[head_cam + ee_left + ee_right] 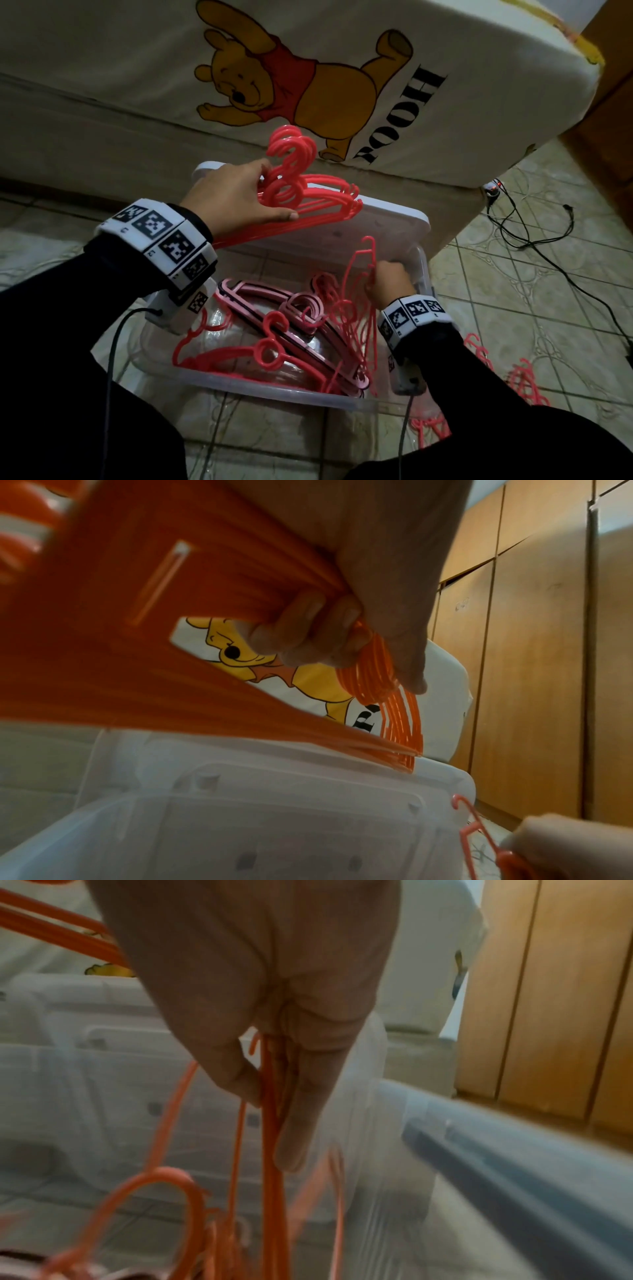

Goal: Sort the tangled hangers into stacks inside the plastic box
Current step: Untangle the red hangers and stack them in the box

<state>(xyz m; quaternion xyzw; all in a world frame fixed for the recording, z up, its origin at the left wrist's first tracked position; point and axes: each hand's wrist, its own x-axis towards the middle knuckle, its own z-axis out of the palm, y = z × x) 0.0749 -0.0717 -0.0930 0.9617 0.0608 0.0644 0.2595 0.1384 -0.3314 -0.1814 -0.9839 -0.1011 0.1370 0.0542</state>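
Note:
My left hand [239,198] grips a neat bundle of red hangers [308,192] above the box's far edge, with their hooks pointing up; the left wrist view shows my curled fingers [308,639] round the hanger bundle [383,696]. My right hand [387,281] pinches several thin red hangers [356,298] that stand upright at the right end of the clear plastic box [281,394]. Thumb and fingers [294,1123] press those thin hangers [270,1137] together. A stack of pale pink hangers [274,315] and one loose red hanger [239,356] lie in the box.
The white box lid [359,233] leans behind the box against a mattress in a cartoon bear cover [308,85]. More red hangers [513,377] lie on the tiled floor at right. Black cables [548,246] cross the floor beyond. Wooden cupboards [531,642] stand to the right.

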